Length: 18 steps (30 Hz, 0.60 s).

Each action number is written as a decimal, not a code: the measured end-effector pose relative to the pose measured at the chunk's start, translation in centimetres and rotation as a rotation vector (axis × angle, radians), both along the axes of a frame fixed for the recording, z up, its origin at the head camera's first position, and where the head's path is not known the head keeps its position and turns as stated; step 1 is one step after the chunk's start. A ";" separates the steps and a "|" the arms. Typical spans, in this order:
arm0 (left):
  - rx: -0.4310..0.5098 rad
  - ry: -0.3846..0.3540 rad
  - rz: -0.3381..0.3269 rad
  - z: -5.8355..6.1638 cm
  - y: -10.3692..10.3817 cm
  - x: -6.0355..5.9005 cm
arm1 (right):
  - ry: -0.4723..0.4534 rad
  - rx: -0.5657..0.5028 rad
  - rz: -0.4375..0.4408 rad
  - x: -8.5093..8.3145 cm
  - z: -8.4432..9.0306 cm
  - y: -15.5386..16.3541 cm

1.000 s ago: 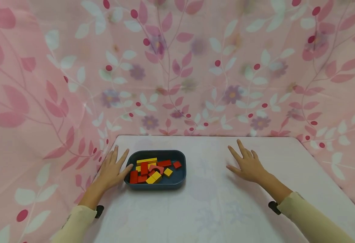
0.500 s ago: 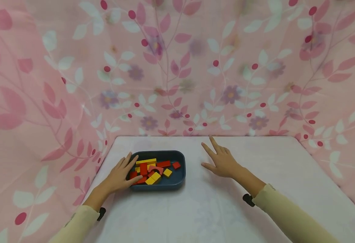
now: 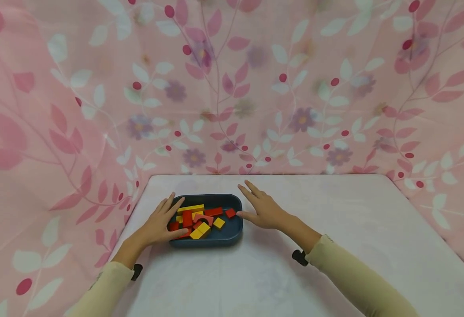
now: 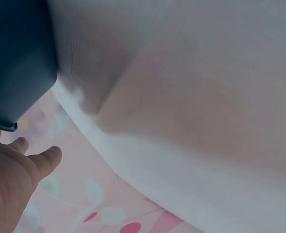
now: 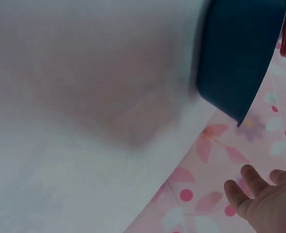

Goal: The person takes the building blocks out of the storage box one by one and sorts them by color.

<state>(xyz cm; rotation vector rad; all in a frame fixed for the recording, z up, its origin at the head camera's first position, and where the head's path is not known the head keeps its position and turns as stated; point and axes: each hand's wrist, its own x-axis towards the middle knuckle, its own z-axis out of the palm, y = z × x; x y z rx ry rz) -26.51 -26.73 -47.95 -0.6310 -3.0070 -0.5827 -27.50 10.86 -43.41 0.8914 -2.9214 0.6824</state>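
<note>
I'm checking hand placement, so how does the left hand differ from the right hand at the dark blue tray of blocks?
The left hand lies over the left end of the dark blue tray, fingers above the red and yellow blocks; the right hand sits at the right end, mostly outside, thumb at the rim. Both are open, fingers straight, with cream sleeves.

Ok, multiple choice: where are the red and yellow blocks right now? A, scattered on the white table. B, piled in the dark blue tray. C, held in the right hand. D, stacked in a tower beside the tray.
B: the head view shows the blocks lying jumbled inside the dark blue tray, with a hand at each end of it.
</note>
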 end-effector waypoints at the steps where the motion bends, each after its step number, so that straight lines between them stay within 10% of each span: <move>1: -0.001 -0.002 -0.008 0.0 0.1 -0.1 | -0.008 -0.015 0.005 0.0 0.0 -0.3; 18: 0.043 -0.093 0.025 -0.6 0.5 -0.3 | -0.102 -0.229 0.108 -0.4 -0.8 -4.3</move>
